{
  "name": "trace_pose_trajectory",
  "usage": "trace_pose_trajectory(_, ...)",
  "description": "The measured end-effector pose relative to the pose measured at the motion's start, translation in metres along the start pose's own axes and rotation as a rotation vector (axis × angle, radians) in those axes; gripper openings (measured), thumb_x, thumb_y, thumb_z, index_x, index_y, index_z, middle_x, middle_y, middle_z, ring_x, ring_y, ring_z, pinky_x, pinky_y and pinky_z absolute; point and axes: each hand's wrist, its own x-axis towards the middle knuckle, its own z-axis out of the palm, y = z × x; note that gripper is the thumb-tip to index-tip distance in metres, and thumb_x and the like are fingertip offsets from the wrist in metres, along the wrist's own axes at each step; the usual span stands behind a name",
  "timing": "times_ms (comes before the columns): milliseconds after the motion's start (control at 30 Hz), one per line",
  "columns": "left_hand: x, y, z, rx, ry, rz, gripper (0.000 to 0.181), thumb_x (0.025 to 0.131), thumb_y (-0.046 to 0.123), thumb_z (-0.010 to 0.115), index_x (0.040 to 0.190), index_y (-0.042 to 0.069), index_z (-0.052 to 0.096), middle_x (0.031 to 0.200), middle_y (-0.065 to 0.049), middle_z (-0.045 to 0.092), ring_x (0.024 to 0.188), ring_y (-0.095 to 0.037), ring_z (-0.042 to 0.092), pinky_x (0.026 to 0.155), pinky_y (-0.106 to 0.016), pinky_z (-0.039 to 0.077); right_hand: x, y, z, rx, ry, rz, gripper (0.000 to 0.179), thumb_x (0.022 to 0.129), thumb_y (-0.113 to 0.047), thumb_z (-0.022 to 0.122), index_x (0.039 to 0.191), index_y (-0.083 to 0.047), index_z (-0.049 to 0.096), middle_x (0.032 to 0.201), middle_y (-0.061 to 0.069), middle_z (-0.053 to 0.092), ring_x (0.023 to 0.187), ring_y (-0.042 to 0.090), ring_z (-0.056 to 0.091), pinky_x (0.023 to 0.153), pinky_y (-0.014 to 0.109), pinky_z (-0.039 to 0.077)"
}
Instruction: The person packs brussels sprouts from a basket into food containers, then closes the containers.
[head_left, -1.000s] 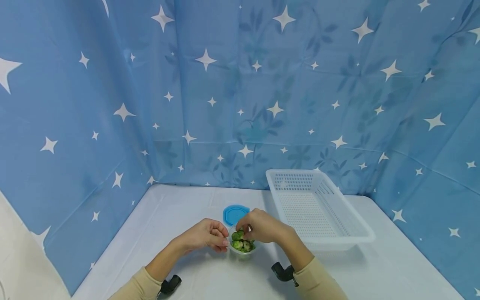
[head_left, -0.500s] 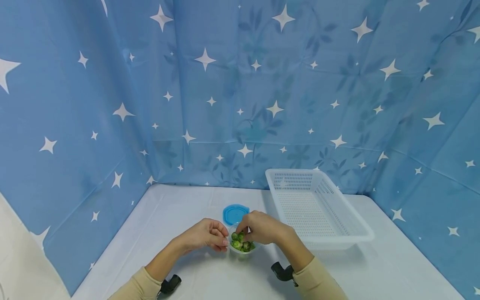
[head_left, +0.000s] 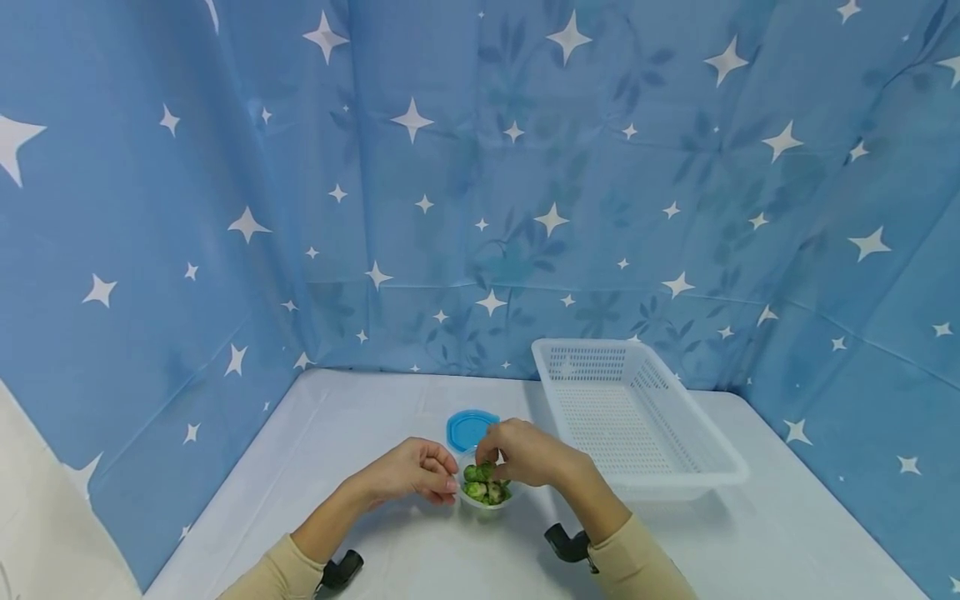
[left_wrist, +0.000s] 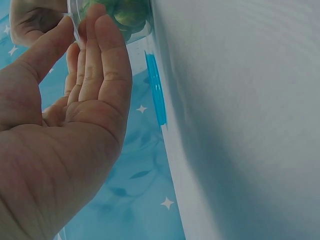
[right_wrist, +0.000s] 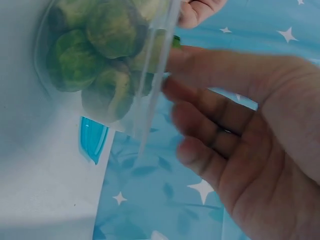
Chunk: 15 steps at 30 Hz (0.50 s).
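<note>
Looking down from the head view, I see both hands meeting at a small clear cup (head_left: 486, 498) of green sprouts (head_left: 480, 485) that stands on the white table (head_left: 360, 433), near its front and middle. My left hand (head_left: 408, 471) sits against the cup's left side; in the left wrist view its fingers (left_wrist: 102, 55) lie straight and pressed together, tips touching the cup's wall, with the thumb on the near side of the rim. My right hand (head_left: 525, 454) comes in over the cup from the right. Its fingers (right_wrist: 210, 115) are curled and bunched at the cup's rim and the top of the pile; I cannot tell for certain whether they pinch a sprout or only touch one. In the right wrist view the sprouts (right_wrist: 100, 50) fill the cup (right_wrist: 145, 100) to the brim.

Just behind the cup lies a blue lid (head_left: 470, 428), flat on the table. A white slotted basket (head_left: 720, 467) stands to the right, apart from the hands. A blue curtain (head_left: 480, 183) with white stars hangs behind the table.
</note>
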Motion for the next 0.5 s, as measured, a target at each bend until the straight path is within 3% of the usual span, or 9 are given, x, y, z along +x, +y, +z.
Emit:
trace_pose_trajectory(233,-0.002,0.0015,0.0003,-0.003,0.004,-0.004,0.032,0.096,0.009,0.074,0.117,-0.013,0.062,0.093,-0.013,0.077,0.088,-0.025,0.078,0.08,-0.041,0.065,0.0019,-0.0036,0.0037,-0.003,0.019,0.007,0.009,0.091,-0.019,0.083,0.095,-0.013,0.077,0.08,-0.011,0.068,0.069,-0.003,0.055,0.064,0.016,0.05)
trace_pose_trajectory(367,-0.002,0.0014,0.0004,-0.001,0.003,-0.002,0.033,0.096,0.009,0.074,0.117,-0.013,0.062,0.094,-0.013,0.077,0.089,-0.026,0.078,0.081,-0.041,0.065,0.0023,-0.0011,0.0057,-0.002,0.02,0.006,0.007,0.091,-0.016,0.083,0.093,-0.014,0.076,0.081,-0.012,0.068,0.07,-0.003,0.056,0.066,0.016,0.051)
trace_pose_trajectory(500,-0.0013,0.0015,0.0008,-0.001,0.007,-0.001,0.032,0.096,0.009,0.074,0.116,-0.013,0.063,0.093,-0.013,0.077,0.088,-0.026,0.078,0.08,-0.041,0.065,-0.0004,0.0034,0.0037,0.084,-0.001,0.028,0.006,0.092,-0.01,0.08,0.096,-0.012,0.076,0.086,-0.008,0.072,0.075,-0.003,0.06,0.068,0.017,0.054)
